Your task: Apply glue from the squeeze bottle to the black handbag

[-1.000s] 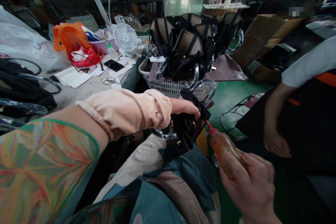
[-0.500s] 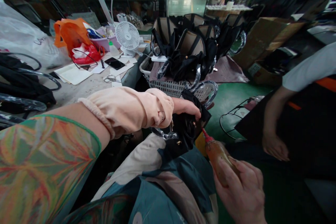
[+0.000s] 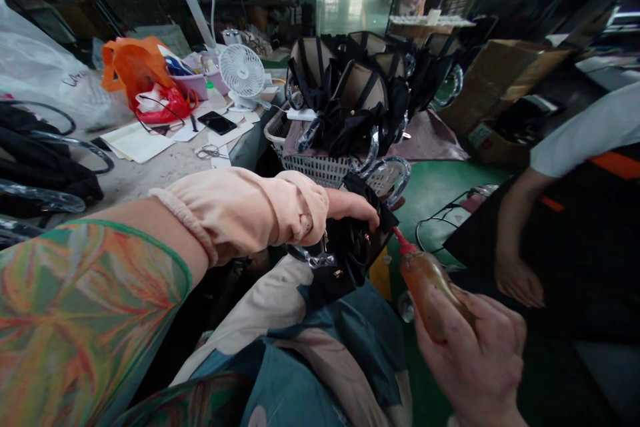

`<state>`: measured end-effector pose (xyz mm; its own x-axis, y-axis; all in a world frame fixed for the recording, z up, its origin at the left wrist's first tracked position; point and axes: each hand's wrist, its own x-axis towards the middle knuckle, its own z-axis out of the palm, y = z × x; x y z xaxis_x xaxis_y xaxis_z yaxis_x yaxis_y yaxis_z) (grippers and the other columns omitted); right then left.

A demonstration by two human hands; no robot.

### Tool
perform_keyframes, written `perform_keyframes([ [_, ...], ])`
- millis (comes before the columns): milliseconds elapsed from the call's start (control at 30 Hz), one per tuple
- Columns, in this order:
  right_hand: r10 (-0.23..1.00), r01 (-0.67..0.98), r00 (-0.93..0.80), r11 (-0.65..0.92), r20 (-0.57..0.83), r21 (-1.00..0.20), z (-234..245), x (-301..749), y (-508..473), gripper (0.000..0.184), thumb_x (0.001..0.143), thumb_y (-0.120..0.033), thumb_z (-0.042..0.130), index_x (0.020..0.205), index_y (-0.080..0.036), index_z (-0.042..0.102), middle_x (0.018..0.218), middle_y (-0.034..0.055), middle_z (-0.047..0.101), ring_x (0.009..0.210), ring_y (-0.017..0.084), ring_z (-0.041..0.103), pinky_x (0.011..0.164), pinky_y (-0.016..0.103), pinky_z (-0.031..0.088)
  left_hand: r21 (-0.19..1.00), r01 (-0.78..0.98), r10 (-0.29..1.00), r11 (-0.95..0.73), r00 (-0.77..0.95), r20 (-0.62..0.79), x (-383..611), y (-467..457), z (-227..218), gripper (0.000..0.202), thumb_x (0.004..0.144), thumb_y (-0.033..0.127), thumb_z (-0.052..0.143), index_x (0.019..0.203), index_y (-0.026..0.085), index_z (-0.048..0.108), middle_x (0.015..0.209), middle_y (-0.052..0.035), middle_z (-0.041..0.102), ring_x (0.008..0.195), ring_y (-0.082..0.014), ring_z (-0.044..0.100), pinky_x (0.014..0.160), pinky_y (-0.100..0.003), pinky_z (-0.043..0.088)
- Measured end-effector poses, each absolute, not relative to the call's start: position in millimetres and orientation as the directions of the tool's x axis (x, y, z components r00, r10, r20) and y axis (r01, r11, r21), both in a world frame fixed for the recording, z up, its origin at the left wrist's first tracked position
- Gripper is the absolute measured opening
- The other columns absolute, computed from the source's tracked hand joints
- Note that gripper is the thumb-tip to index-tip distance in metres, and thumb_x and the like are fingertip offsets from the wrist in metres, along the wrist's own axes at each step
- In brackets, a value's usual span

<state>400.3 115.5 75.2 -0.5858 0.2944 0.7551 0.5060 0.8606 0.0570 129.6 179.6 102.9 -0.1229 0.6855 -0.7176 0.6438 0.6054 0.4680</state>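
Note:
Over my lap, my left hand is closed on a black handbag, which has gold-coloured fittings and handles wrapped in clear plastic. My left fingers are partly hidden behind the bag. In my right hand is a squeeze bottle of amber-brown stuff, probably glue, with the fingers wrapped round its body. The bottle is tilted, and its narrow red nozzle points up and left at the bag's right edge. The tip is at or very near that edge; I cannot tell whether it touches.
Several black bags stand in and above a white plastic basket ahead. On the left table are a small white fan, a phone, scissors and an orange bag. A co-worker's hand is at right.
My right hand has shifted right with the bottle, and the nozzle tip has moved up and right along the bag's edge. My left hand and the bag have hardly moved.

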Motion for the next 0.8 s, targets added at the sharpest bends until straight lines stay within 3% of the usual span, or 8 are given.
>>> perform_keyframes([
  [367, 0.323, 0.482, -0.607, 0.876, 0.726, 0.014, 56.3, 404.4, 103.8, 0.041, 0.072, -0.016, 0.080, 0.108, -0.016, 0.062, 0.097, 0.0139, 0.059, 0.088, 0.028, 0.058, 0.076, 0.044, 0.052, 0.472, 0.647, 0.705, 0.598, -0.144, -0.695, 130.8, 181.2, 99.8, 0.044, 0.062, 0.032, 0.075, 0.104, 0.019, 0.069, 0.123, -0.0040, 0.065, 0.104, -0.0236, 0.061, 0.077, -0.026, 0.053],
  [633, 0.310, 0.513, -0.575, 0.858, 0.757, 0.038, 70.2, 400.8, 114.0, 0.045, 0.071, -0.018, 0.081, 0.110, -0.017, 0.061, 0.099, 0.0142, 0.058, 0.088, 0.029, 0.058, 0.078, 0.046, 0.051, 0.491, 0.639, 0.712, 0.591, -0.127, -0.691, 127.8, 180.1, 95.4, 0.037, 0.063, 0.034, 0.074, 0.097, 0.020, 0.071, 0.095, -0.0021, 0.072, 0.086, -0.0205, 0.066, 0.069, -0.024, 0.053],
  [800, 0.339, 0.520, -0.571, 0.854, 0.748, 0.010, 63.9, 401.2, 110.6, 0.041, 0.070, -0.018, 0.081, 0.106, -0.017, 0.062, 0.098, 0.0132, 0.056, 0.090, 0.029, 0.058, 0.077, 0.045, 0.051, 0.489, 0.635, 0.701, 0.598, -0.119, -0.703, 128.9, 179.7, 99.1, 0.033, 0.064, 0.033, 0.072, 0.094, 0.021, 0.071, 0.093, -0.0010, 0.072, 0.084, -0.0199, 0.066, 0.069, -0.024, 0.053],
])
